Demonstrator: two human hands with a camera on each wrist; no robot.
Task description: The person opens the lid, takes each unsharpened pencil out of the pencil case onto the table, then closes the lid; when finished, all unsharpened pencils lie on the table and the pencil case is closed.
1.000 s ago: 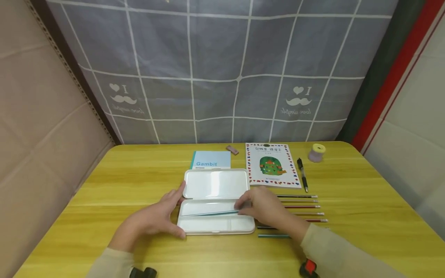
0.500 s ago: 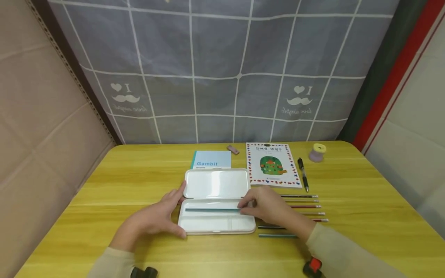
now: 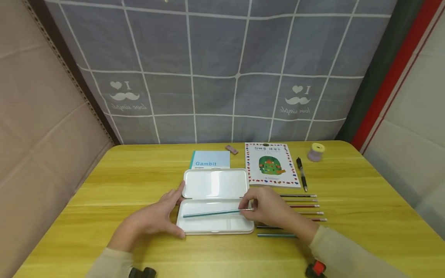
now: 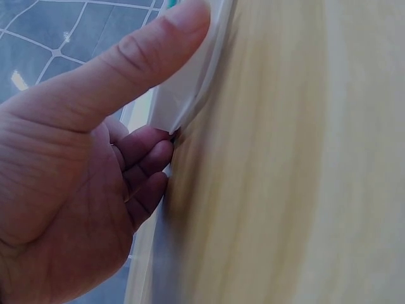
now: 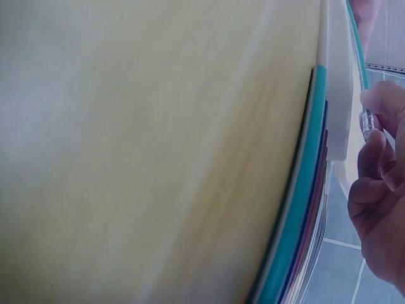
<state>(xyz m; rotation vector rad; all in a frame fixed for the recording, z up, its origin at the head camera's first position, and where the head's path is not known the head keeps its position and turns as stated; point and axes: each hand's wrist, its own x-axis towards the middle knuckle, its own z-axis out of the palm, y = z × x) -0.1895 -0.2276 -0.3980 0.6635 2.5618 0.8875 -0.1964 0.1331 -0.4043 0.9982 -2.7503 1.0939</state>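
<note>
A white pencil case (image 3: 205, 226) lies unfolded, its lid (image 3: 215, 183) tipped back away from me. My left hand (image 3: 154, 216) holds the case's left end, thumb at the front corner and fingers by the hinge side. In the left wrist view the fingers (image 4: 149, 161) curl at the case's edge. Above the case's larger compartment, my right hand (image 3: 269, 206) pinches a teal pencil (image 3: 212, 213) near its eraser end. The pencil slants slightly, its left end lower in the head view. The right wrist view shows thumb and fingertips around the pencil's metal ferrule (image 5: 368, 123).
Several pencils (image 3: 306, 206) lie in a row right of the case, partly hidden by my right forearm. Behind are a Gambit notebook (image 3: 210, 159), a pink eraser (image 3: 231, 149) and a picture booklet (image 3: 271, 166). A black pen (image 3: 302, 174) and a yellow-lidded little container (image 3: 315, 153) sit farther right.
The teal pencil levelled out half a second ago and now slants again, left end nearer me. My right fingers shifted slightly right, showing its eraser end. The left hand stays put.
</note>
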